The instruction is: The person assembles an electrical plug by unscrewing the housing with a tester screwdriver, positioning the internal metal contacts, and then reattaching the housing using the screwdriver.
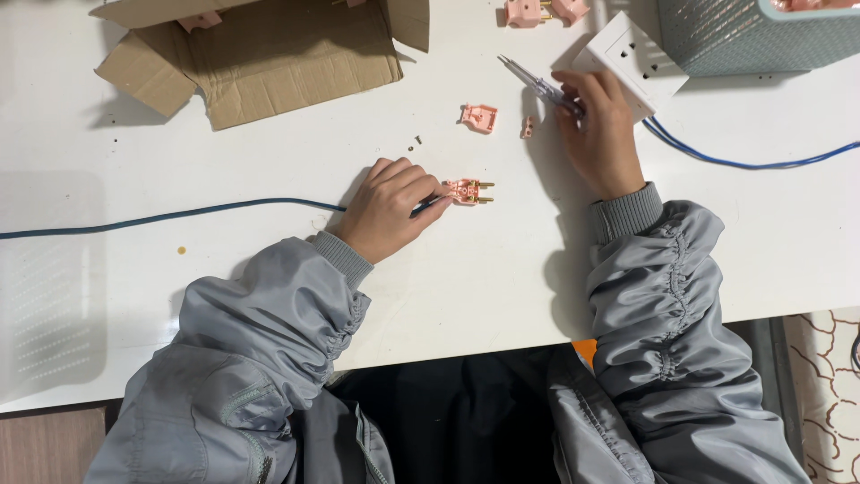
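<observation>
My left hand point(390, 206) rests on the white table, pinching the end of a blue cable point(179, 215) where it enters an opened pink plug base point(469, 191) with brass pins. My right hand point(598, 125) holds a clear-handled screwdriver point(536, 82), its tip pointing up and left. A pink plug cover point(479, 117) and a small pink clamp piece point(528, 127) lie between the two hands. Two tiny screws point(417, 141) sit just above my left hand.
An open cardboard box point(269, 54) lies at the top left. A white wall socket plate point(627, 58) with a blue wire point(752, 161) sits beside a grey-blue basket point(752, 36) at top right. More pink plugs point(542, 11) lie at the top edge.
</observation>
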